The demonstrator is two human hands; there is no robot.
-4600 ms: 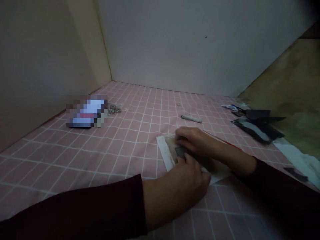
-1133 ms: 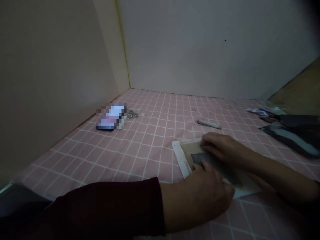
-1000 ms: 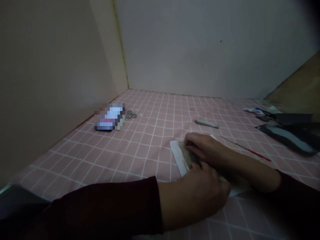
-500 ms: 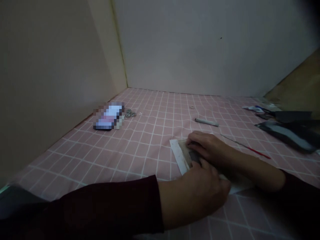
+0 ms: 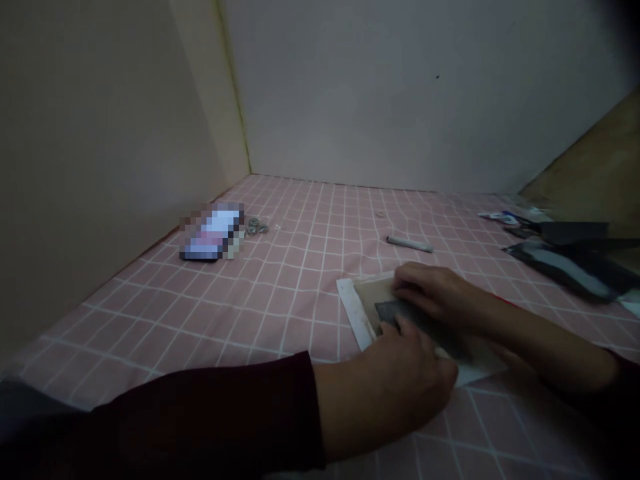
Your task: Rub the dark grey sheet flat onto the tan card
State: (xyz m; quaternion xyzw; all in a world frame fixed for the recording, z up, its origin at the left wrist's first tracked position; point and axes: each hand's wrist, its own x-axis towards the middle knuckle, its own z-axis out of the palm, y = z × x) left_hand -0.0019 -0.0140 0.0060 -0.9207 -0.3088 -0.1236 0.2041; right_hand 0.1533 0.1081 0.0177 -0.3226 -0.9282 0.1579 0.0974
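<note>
A white-edged sheet (image 5: 354, 310) with a beige, slightly shiny middle lies on the checked cloth in front of me. On it is a flat dark grey piece (image 5: 387, 310), partly covered by both hands. My left hand (image 5: 400, 377) bends over the near side, closed, with its fingertips against the grey piece. Across from it, my right hand (image 5: 437, 293) has its fingers curled together at the far side, over the beige area. What its fingertips pinch, if anything, is hidden. A thin red-handled tool (image 5: 507, 302) shows just behind my right forearm.
A grey-white tube-like stick (image 5: 409, 244) lies beyond the sheet. Left of it are a blurred-out phone (image 5: 213, 233) and several small metal rings (image 5: 254, 228). Dark pouches (image 5: 565, 270) lie at the right. Walls close off the left and back of the pink checked cloth (image 5: 280, 293).
My right hand has moved right and slightly away from my left, uncovering more of the grey piece. Its forearm now hides most of the red-handled tool. My left hand stays nearly in place.
</note>
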